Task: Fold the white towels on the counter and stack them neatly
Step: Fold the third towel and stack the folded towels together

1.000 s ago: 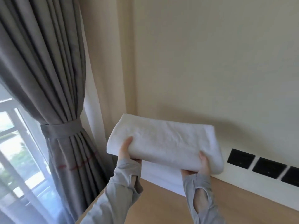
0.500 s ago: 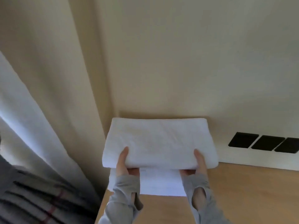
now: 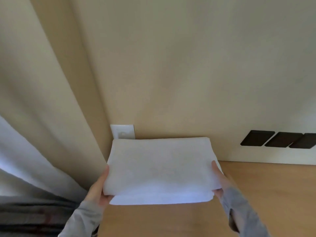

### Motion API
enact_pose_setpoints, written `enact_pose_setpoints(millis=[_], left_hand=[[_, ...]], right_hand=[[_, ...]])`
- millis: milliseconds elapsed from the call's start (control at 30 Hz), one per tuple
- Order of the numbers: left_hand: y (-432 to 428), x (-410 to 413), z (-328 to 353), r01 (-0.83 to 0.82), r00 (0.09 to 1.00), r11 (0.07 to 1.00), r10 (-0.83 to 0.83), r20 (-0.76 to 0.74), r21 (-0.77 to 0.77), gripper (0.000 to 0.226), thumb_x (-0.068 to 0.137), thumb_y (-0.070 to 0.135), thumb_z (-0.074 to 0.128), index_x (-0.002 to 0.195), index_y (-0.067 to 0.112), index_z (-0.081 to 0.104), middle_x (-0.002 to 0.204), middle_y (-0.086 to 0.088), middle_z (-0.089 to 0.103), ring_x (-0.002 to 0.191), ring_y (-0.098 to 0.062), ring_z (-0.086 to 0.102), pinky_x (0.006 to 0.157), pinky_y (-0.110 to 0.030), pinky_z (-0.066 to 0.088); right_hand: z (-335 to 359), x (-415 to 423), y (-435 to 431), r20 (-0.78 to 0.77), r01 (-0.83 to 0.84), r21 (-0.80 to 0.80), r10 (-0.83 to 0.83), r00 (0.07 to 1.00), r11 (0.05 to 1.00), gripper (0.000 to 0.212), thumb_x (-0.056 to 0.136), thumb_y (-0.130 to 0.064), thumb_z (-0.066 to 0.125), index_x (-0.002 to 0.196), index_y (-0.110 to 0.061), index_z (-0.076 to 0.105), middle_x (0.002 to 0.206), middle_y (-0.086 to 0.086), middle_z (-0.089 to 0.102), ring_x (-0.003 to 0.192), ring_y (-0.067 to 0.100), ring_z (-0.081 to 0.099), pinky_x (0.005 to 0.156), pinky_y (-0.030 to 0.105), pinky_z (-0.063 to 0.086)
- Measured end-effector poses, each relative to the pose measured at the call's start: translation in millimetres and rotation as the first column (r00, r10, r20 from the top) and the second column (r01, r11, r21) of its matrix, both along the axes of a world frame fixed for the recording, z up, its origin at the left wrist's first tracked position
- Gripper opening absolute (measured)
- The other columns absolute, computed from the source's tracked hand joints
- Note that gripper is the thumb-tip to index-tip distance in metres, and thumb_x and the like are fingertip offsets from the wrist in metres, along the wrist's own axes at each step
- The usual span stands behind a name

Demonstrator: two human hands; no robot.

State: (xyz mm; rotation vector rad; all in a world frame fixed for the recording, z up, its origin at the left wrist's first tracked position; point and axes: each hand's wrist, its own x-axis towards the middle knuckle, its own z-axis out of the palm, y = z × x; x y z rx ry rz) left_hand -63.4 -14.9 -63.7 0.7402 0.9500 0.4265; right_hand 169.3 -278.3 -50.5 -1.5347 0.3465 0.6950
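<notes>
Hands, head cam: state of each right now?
Left hand: closed on the left end of the folded white towel.
Right hand: closed on the same towel's right end.

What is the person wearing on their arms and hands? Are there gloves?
No gloves. Both arms are in long, light grey sleeves of soft-looking cloth. The left hand and right hand are bare. The right sleeve reaches past the wrist onto the hand and has a dark slit-like opening. The left sleeve looks alike.
</notes>
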Motion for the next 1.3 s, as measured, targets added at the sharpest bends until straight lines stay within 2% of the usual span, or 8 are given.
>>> enact_pose_setpoints(millis=[233,533,833,933,1000,1067,1200,1300], left_hand=[[42,56,22,0.356,0.809,0.915,-0.202,-0.552,0.187,0.053,0.072,0.060,0.066,0.093,0.011,0.059,0.082,-0.010,0.065,0.074,-0.031,0.061,0.057,-0.032,0.042],[45,56,21,0.312,0.871,0.736,0.033,-0.491,0.601,0.037,0.085,0.052,0.058,0.101,0.019,0.057,0.084,0.005,0.058,0.075,-0.019,0.054,0.076,-0.038,0.040],[42,60,0,0.418,0.738,0.767,0.025,-0.675,0.486,0.053,0.090,0.055,0.047,0.117,0.011,0.056,0.112,-0.016,0.060,0.099,-0.037,0.055,0.088,-0.043,0.044],[27,61,12,0.623,0.497,0.569,0.242,-0.833,0.537,0.055,0.093,0.054,0.037,0.129,0.013,0.045,0.124,-0.017,0.052,0.110,-0.038,0.049,0.086,-0.044,0.041],[2,71,22,0.694,0.530,0.298,0.406,-0.745,0.656,0.053,0.095,0.045,0.036,0.139,0.014,0.036,0.135,-0.017,0.044,0.120,-0.036,0.042,0.094,-0.047,0.037],[-31,93,26,0.768,0.592,0.019,0.360,-0.721,0.640,0.055,0.098,0.040,0.029,0.148,0.016,0.023,0.152,-0.012,0.028,0.138,-0.029,0.027,0.110,-0.043,0.023],[-61,122,8,0.892,0.452,-0.132,0.221,-0.864,0.432,0.057,0.098,0.047,0.009,0.150,0.027,-0.008,0.158,0.003,-0.014,0.146,-0.016,-0.011,0.117,-0.040,-0.008],[-25,96,-7,0.898,0.439,-0.138,0.261,-0.860,0.417,0.061,0.093,0.054,0.000,0.148,0.030,-0.014,0.156,0.009,-0.021,0.144,-0.011,-0.017,0.117,-0.039,-0.011]], right_hand=[[25,53,36,-0.089,-0.414,-0.339,0.409,0.908,0.845,0.083,0.076,-0.066,0.055,0.132,-0.006,0.046,0.122,0.017,0.059,0.104,0.031,0.059,0.091,0.041,0.045],[16,44,34,0.390,-0.212,-0.433,0.394,0.832,0.876,0.028,0.089,-0.042,0.053,0.100,-0.017,0.052,0.100,0.012,0.062,0.090,0.032,0.059,0.088,0.047,0.049],[-11,47,45,0.333,-0.191,-0.627,0.481,0.811,0.756,0.049,0.088,-0.053,0.050,0.111,-0.009,0.052,0.100,0.011,0.061,0.086,0.029,0.056,0.076,0.034,0.043],[-2,42,46,0.389,-0.034,-0.819,0.597,0.701,0.573,0.059,0.090,-0.048,0.049,0.131,-0.007,0.040,0.128,0.017,0.049,0.112,0.034,0.048,0.088,0.041,0.040],[6,25,58,0.627,0.270,-0.779,0.683,0.375,0.566,0.049,0.093,-0.031,0.051,0.133,-0.003,0.045,0.135,0.021,0.049,0.122,0.036,0.048,0.094,0.047,0.041],[12,0,84,0.663,0.223,-0.740,0.745,0.078,0.635,0.043,0.092,-0.022,0.049,0.130,-0.003,0.051,0.138,0.018,0.049,0.129,0.034,0.046,0.103,0.055,0.034],[-9,-25,109,0.303,-0.087,-0.948,0.952,0.054,0.307,0.054,0.100,-0.038,0.019,0.150,-0.020,0.008,0.159,-0.005,0.001,0.146,0.012,-0.003,0.116,0.043,-0.007],[-21,-1,78,0.292,-0.002,-0.956,0.950,0.112,0.294,0.057,0.099,-0.043,0.015,0.150,-0.021,0.002,0.158,-0.008,-0.003,0.145,0.008,-0.006,0.117,0.037,-0.008]])
